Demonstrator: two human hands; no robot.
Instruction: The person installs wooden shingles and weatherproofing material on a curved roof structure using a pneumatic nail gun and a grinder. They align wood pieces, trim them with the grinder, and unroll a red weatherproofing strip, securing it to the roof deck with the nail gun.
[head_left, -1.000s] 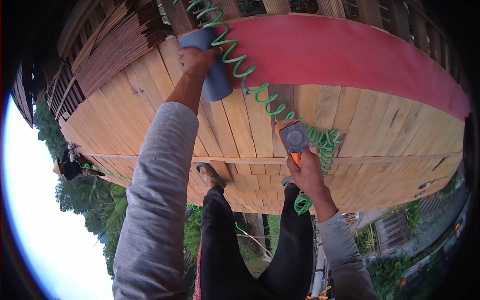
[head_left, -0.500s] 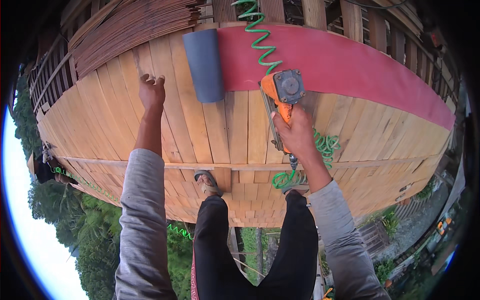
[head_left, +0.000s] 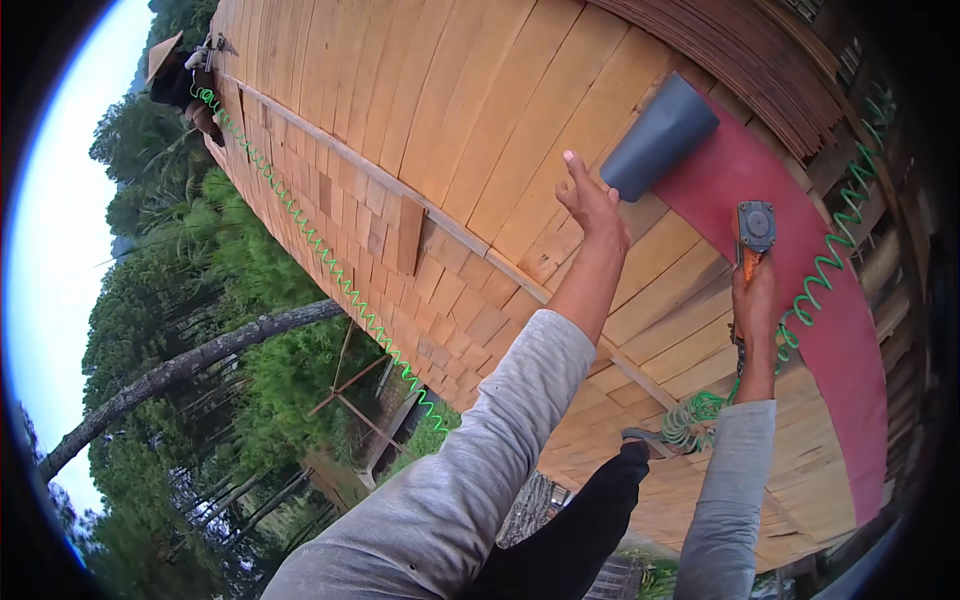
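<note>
My right hand (head_left: 755, 298) grips an orange nail gun (head_left: 755, 228) with a dark square head, held over the red sheet (head_left: 790, 210). A coiled green air hose (head_left: 822, 262) runs close beside it. My left hand (head_left: 597, 208) has its fingers apart and holds nothing. It is right by the near end of the roll (head_left: 660, 138), whose outer side is dark grey-blue; I cannot tell whether a finger touches it. From the roll, the red sheet stretches along the wooden boards (head_left: 480, 110) of the sloping roof.
A wooden batten (head_left: 455, 232) crosses the slope, with small shingles (head_left: 400, 300) below it. Thin dark boards (head_left: 735, 60) are stacked at the upper edge. More green hose (head_left: 690, 420) lies beside my foot. Another person (head_left: 180, 85) in a conical hat is at the far left edge.
The view has swung left, bringing the other person and trees into sight. My left hand has come closer to the roll. The nail gun stays in my right hand.
</note>
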